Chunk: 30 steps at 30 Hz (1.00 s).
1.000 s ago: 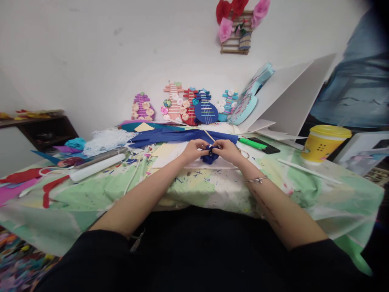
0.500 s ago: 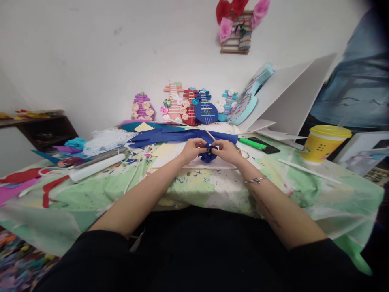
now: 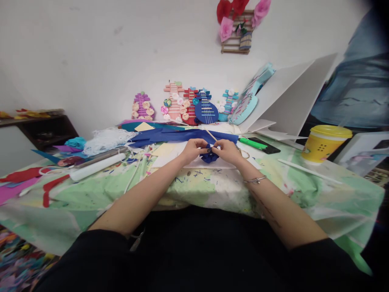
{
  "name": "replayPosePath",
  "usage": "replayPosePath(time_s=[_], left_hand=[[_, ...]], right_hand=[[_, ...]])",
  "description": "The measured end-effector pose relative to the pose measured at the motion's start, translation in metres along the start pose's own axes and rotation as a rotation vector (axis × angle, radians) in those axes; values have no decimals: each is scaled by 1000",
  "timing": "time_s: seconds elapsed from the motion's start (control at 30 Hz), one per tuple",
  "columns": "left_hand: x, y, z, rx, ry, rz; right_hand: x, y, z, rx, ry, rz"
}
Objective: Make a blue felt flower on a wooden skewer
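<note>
Between my hands is a dark blue ruffled paper flower [image 3: 209, 156], held above a white board [image 3: 194, 164] near the table's front. My left hand [image 3: 193, 150] pinches its left side with thumb and fingers. On the other side, my right hand [image 3: 226, 151] has its fingers closed on the flower's right edge. A thin wooden stick [image 3: 210, 134] rises just behind the right fingers; whether they hold it I cannot tell. Strips of blue paper [image 3: 182, 136] lie directly behind the hands.
Small decorated lutes, among them a blue lute [image 3: 206, 112], lean on the wall. To the right are a green utility knife [image 3: 251, 143], a black phone [image 3: 271, 149], a white stick [image 3: 308, 171] and a yellow cup [image 3: 325, 144]. White string [image 3: 105, 140] and a white roller [image 3: 97, 167] lie left.
The blue flower has turned slightly in my fingers and its ruffled lower part looks a little wider. Both hands stay in nearly the same place.
</note>
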<state>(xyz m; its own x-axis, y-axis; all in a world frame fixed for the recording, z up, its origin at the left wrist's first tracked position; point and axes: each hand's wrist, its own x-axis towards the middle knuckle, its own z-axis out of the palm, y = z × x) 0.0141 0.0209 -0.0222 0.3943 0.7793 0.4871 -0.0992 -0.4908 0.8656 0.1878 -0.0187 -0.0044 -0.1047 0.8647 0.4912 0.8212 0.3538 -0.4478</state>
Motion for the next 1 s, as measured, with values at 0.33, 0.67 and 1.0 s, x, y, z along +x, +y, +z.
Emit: replayPosePath(time_s=[0.33, 0.67, 1.0], left_hand=[[-1, 4, 1, 116, 1, 52], [-2, 3, 2, 39, -25, 5], [-2, 3, 1, 53, -29, 20]], right_hand=[[-1, -2, -3, 11, -18, -48], [-1, -2, -2, 5, -75, -26], [0, 1, -4, 120, 46, -57]])
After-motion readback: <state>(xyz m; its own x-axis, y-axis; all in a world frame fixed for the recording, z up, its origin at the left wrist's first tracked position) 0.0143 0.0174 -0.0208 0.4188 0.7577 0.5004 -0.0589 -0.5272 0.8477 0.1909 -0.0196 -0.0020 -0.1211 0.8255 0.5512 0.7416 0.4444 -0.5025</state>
